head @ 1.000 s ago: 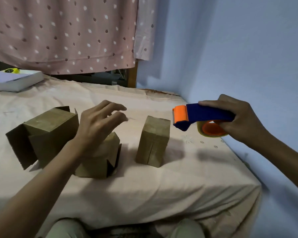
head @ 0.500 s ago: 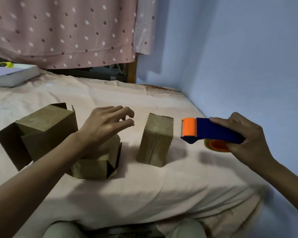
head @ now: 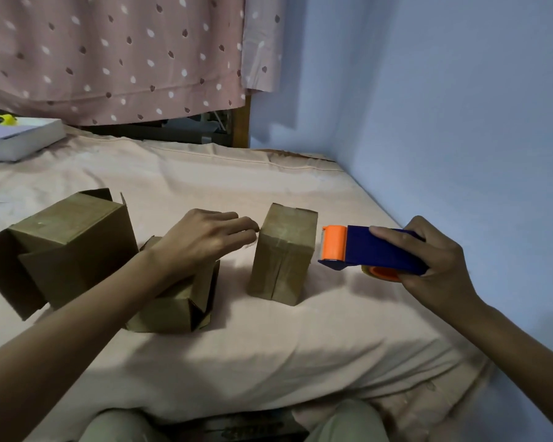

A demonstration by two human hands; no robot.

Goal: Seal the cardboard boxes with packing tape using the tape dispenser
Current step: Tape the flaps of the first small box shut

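- On the bed (head: 268, 346), three cardboard boxes: the big box (head: 67, 247) far left, the small box (head: 176, 304) under your left forearm, the upright box (head: 283, 253) in the middle
- Your left hand (head: 201, 240) holds nothing, loosely curled fingertips at the upright box's edge
- Your right hand (head: 428, 266) grips the tape dispenser (head: 364, 250), just right of that box

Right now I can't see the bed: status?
Right hand grips dispenser. Left hand empty, beside upright box. Nothing between them.
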